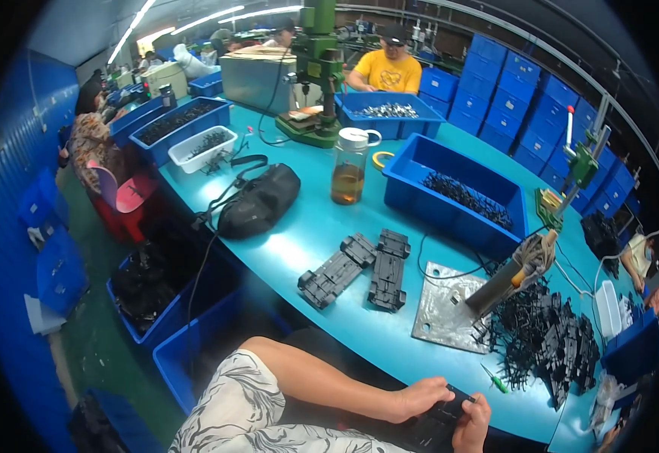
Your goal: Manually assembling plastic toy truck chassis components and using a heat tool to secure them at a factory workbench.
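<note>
I hold a black plastic part low at the near edge of the teal tabletop, in front of my lap. My left hand has its fingers clamped over the part's left end, and my right hand grips it from the other side, fingers curled tight. Further up the tabletop lie two black plastic frames, a grey metal plate and a heap of black parts. A blue bin stands beyond.
</note>
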`<state>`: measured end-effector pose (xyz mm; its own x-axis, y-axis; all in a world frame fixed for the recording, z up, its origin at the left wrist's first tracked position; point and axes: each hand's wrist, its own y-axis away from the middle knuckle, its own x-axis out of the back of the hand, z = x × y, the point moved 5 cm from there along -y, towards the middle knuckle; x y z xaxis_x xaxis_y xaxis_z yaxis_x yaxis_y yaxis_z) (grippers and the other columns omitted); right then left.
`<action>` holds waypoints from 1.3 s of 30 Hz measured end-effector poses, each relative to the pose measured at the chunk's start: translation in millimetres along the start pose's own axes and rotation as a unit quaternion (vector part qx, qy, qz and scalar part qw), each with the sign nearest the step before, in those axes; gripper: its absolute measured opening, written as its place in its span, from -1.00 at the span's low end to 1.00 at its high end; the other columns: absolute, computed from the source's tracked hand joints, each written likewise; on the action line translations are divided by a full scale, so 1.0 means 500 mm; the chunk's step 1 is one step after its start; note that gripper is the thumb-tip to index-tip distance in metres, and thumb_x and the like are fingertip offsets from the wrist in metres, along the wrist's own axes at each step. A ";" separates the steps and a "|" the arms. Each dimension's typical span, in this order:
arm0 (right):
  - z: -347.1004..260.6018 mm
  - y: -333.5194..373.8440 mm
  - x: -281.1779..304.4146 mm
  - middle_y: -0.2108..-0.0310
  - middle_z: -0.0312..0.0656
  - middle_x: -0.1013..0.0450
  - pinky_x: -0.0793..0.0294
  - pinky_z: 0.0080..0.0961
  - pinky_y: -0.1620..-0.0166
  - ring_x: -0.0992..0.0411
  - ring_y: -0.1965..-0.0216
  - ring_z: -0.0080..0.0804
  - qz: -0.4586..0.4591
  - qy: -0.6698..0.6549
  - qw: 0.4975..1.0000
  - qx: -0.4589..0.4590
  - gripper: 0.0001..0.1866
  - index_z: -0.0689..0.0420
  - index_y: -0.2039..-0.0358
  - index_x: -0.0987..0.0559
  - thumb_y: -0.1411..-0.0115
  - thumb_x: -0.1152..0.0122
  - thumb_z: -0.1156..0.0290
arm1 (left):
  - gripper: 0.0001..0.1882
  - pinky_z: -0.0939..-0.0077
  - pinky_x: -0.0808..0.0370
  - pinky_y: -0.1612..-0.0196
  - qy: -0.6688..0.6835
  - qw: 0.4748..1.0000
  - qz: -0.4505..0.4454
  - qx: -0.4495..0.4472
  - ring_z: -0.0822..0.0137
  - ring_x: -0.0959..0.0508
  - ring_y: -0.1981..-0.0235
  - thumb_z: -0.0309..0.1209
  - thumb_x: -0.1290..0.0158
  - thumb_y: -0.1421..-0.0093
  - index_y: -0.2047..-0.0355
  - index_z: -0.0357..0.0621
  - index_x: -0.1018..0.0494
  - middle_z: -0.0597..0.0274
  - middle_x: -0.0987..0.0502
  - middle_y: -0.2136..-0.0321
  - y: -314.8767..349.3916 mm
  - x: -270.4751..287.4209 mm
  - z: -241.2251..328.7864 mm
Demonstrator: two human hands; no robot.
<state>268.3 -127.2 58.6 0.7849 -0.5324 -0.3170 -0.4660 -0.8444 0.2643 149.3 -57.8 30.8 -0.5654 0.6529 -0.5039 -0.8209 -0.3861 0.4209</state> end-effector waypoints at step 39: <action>-0.025 0.000 0.027 0.49 -0.34 -0.41 -0.31 -0.69 0.33 -0.31 0.46 -0.69 -0.042 -0.047 0.996 0.066 -0.90 0.15 0.47 -0.41 -0.14 -0.14 0.51 | -0.67 0.54 -0.46 0.16 0.092 0.991 -0.081 -0.059 0.45 -0.48 0.19 -0.46 -0.03 -0.20 0.04 -0.20 -0.30 0.22 -0.45 0.18 0.011 -0.025 0.061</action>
<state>284.0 -133.6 65.9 0.7847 -0.4578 -0.4178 -0.4552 -0.8832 0.1129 154.3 -48.4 62.3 -0.4223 0.5860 -0.6915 -0.8992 -0.3670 0.2381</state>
